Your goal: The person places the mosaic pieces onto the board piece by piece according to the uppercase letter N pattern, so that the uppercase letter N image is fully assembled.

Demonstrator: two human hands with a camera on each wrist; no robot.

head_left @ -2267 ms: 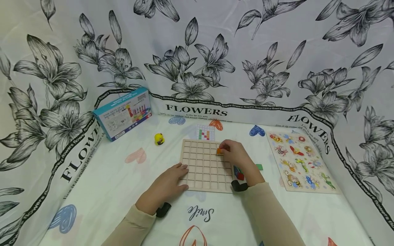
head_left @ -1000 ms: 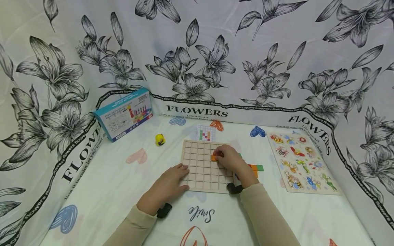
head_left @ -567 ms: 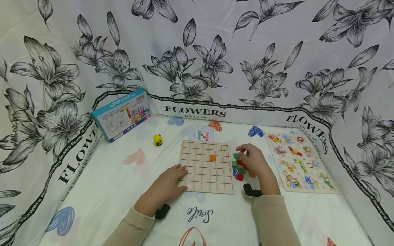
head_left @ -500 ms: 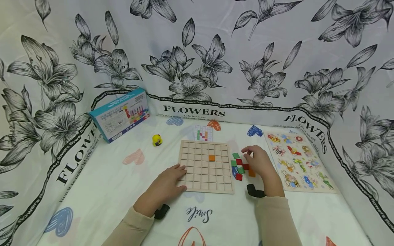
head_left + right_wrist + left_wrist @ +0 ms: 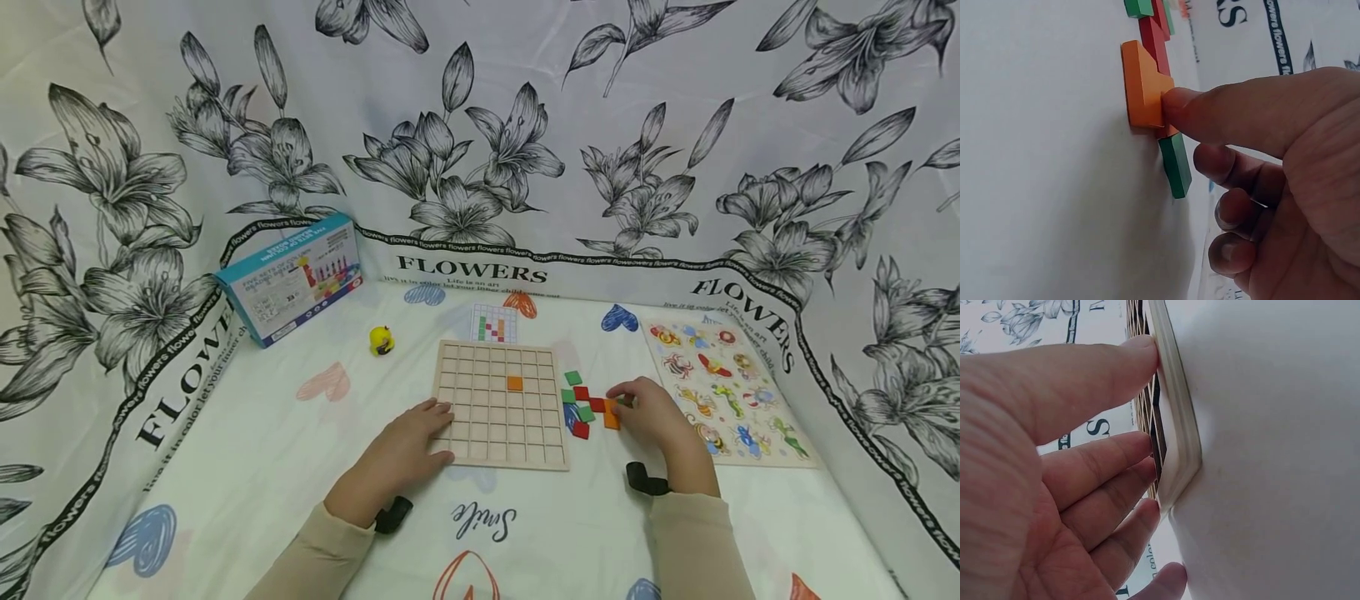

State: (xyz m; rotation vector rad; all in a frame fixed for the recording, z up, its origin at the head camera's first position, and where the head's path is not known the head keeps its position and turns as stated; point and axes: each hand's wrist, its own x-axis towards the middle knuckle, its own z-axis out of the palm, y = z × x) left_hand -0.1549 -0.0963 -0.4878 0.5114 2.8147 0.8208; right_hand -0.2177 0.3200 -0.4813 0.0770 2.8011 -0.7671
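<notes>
My left hand [image 5: 401,446] lies at the left edge of a wooden grid board [image 5: 480,433], its thumb and fingertips resting on the rim in the left wrist view. One orange square tile [image 5: 515,383] sits in a cell in the board's upper right part. To the right of the board, my right hand [image 5: 660,417] has its thumb and forefinger at a loose orange tile [image 5: 1167,84], pinching it; the forefinger is hidden behind the thumb in the right wrist view. A second orange tile [image 5: 1142,94] lies against it, and a green tile [image 5: 1175,165] is just below.
Several loose red and green tiles [image 5: 587,413] lie between board and right hand. A pattern card [image 5: 493,323] lies behind the board. A yellow toy duck [image 5: 381,340] and a blue box [image 5: 292,279] stand left. An insect puzzle board [image 5: 750,433] lies right.
My right hand set the orange tile into a cell, let it go, then moved right over the loose tiles and down to another orange one. My left hand stays at the board's edge.
</notes>
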